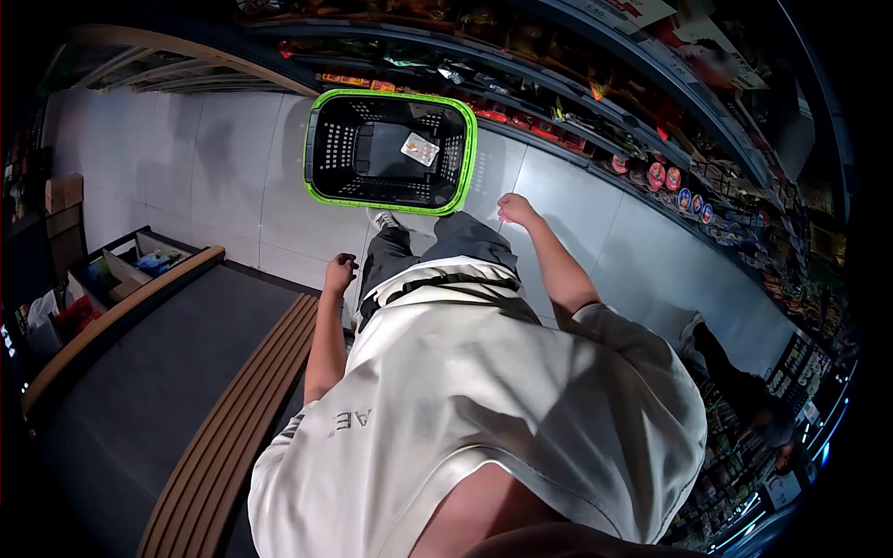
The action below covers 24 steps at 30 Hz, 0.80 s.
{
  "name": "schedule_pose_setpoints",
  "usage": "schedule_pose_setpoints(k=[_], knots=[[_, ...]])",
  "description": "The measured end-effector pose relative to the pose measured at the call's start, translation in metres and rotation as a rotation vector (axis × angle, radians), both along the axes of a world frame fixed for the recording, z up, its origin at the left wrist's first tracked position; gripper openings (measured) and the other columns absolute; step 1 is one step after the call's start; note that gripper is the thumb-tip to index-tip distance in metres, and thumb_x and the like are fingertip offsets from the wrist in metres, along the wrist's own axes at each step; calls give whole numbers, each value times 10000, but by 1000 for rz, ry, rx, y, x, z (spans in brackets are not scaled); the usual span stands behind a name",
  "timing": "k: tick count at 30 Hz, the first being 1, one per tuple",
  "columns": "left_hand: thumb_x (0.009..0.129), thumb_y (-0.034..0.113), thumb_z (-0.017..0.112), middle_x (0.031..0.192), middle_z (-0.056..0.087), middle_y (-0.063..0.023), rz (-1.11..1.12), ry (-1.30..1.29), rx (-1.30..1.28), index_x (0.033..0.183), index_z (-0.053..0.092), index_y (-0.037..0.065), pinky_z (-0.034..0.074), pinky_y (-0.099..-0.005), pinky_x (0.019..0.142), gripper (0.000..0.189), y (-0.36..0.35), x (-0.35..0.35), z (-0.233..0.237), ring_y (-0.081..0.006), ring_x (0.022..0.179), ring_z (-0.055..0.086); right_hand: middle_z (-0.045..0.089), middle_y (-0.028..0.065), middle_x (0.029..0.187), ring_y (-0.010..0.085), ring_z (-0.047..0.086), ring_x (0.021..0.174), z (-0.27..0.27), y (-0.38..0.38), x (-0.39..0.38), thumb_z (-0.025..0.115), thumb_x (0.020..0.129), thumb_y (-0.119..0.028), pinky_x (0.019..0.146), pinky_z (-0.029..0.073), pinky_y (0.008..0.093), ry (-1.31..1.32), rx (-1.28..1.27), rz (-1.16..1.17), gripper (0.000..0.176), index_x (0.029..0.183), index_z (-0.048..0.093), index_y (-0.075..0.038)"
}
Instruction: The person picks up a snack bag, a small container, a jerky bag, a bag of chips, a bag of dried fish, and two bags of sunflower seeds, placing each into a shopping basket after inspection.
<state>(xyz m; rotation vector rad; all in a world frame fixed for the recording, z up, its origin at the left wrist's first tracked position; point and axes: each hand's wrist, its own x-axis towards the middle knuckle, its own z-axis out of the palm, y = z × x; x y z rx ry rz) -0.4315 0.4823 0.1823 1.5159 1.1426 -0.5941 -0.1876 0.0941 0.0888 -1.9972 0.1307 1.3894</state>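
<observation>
A black shopping basket (339, 139) with a bright green rim stands on the floor just ahead of my feet. Inside it lies one small, pale, flat pack (420, 149) with coloured print. My right hand (514, 211) hangs beside my right thigh, near the basket's close right corner but apart from it. Its fingers are curled in, and whatever they may hold is too small to make out. On the other side, my left hand (341, 272) hangs by my left leg with loosely bent fingers and no object visible in it.
Store shelves (595, 102) with packaged goods run along the front and right. A dark display counter (139, 372) with wooden slats is close on my left, near a divided bin (139, 260). Another person (735, 372) stands behind to the right. Tiled floor (233, 158) surrounds the basket.
</observation>
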Motion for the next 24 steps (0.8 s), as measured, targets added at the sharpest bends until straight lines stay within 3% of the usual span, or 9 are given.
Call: schedule_pose_setpoints(k=[4,7,10,12,15,19,20,22,24], knots=[[799,82,396,743,579,-91,61,10,-6,946,538,15,465,-277,542,215,16,-11,-11,-158,647,541,576,98,729,163,581,581,20,13,10,415,809,-132,475,461,249,34,0,-116,208,942,518,-9],[795,74,394,721,569,-88,71,-12,12,926,538,9,457,-272,535,206,35,-6,-12,-156,631,537,576,96,732,162,584,596,21,23,10,407,804,-129,474,458,249,29,-62,-79,214,946,515,-10],[809,88,382,811,568,-100,-38,-4,-11,959,512,7,453,-296,635,214,58,0,-10,-175,742,534,574,87,759,158,585,627,17,38,-2,384,800,-124,496,460,253,57,-99,-124,224,955,511,-22],[783,58,399,712,568,-83,-42,-110,20,892,542,3,435,-259,525,188,75,7,-21,-144,600,524,573,85,762,159,585,630,26,56,-8,380,802,-124,501,460,255,60,-130,-145,226,958,509,-24],[771,49,412,686,571,-76,-122,-167,-11,871,549,2,429,-256,523,176,100,14,-36,-131,572,513,568,81,765,157,580,634,36,94,-29,371,806,-125,512,460,259,49,-151,-123,229,961,505,-21],[742,46,450,675,585,-115,-274,-273,68,833,562,3,444,-287,593,152,126,25,-72,-187,604,562,562,89,765,152,574,639,18,147,-49,383,794,-111,530,449,253,-42,-103,-77,239,968,496,7],[783,54,418,734,581,-93,-380,-297,50,899,545,5,453,-267,614,179,135,26,-88,-167,667,560,565,98,744,156,575,631,12,160,-52,400,779,-106,532,448,260,-96,-83,-45,243,969,492,15],[782,54,426,731,581,-98,-439,-344,103,896,546,4,451,-266,614,173,138,41,-99,-165,666,560,569,106,723,160,575,623,-15,180,-51,417,764,-100,533,447,267,-144,-66,-11,250,970,488,22],[772,49,442,721,578,-109,-453,-407,155,875,551,-5,446,-263,615,159,134,63,-108,-161,657,558,580,134,702,220,583,620,-52,194,-53,458,744,-106,555,452,300,-387,-84,131,285,996,470,28]])
